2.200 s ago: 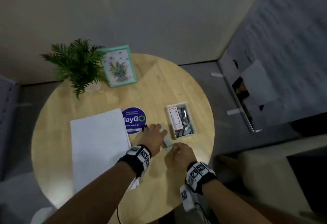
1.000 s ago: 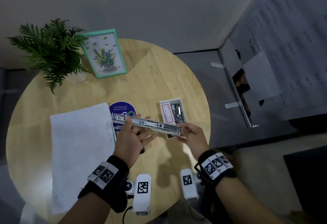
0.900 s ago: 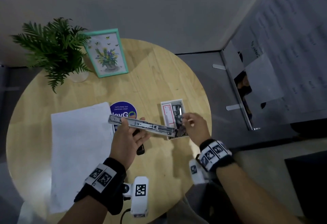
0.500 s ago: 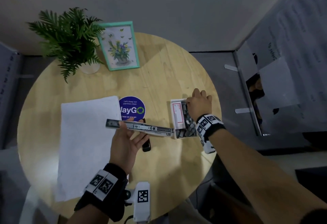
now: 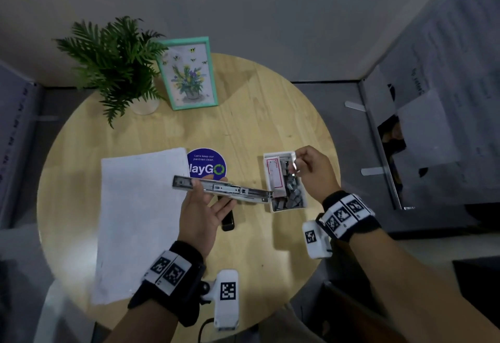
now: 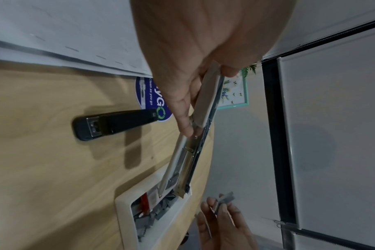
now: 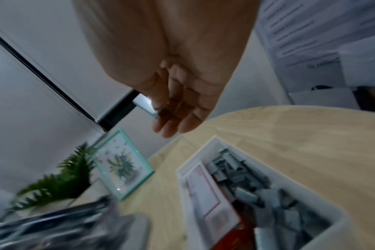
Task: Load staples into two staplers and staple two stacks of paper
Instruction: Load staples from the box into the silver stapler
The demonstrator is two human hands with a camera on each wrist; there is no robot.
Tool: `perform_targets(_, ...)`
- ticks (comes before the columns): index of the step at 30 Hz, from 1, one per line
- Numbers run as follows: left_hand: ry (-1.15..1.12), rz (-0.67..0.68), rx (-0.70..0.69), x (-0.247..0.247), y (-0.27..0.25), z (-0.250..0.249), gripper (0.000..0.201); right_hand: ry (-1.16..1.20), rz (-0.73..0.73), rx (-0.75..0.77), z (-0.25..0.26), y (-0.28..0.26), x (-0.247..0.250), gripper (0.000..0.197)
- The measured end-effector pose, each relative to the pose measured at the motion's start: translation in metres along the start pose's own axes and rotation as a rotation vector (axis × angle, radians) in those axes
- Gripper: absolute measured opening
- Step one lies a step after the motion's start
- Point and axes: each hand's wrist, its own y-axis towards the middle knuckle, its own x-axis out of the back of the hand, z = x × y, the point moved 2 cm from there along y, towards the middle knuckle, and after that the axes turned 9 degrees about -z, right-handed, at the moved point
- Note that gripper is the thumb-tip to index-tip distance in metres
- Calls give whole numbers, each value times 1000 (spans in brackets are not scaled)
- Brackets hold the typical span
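Observation:
My left hand holds a white stapler swung open flat, its metal staple channel facing up above the table. Thumb and fingers clamp its rear half in the left wrist view. The stapler's front end hangs over a white tray of loose staple strips. Just above the tray's far end, my right hand pinches one staple strip between thumb and fingertips. A black stapler lies shut on the table under my left hand. A paper stack lies at the left.
A round blue sticker sits on the round wooden table. A potted fern and a teal picture frame stand at the back. A small red-printed staple box lies in the tray's left half.
My right hand left the stapler's end, reached into the tray and came up pinching a staple strip. The left hand keeps the opened white stapler lifted and nearly still.

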Motion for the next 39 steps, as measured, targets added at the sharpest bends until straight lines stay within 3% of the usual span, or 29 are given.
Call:
perform_targets(5,-8,0,13,-11,-4,-6,52,104,162,-46,29,-33,-6,27)
perform_targets(10,-26,9,11,-11,-8,-12,52,-115,268,151,50,-49,-13,19)
perform_targets(15,-78,10,40,-6,-8,-12,57,-280,198,297,58,-53,-18,14)
perform_targets(39,-196,43,58,2,-9,-11,46,-313,242,79,79,-46,-28,9)
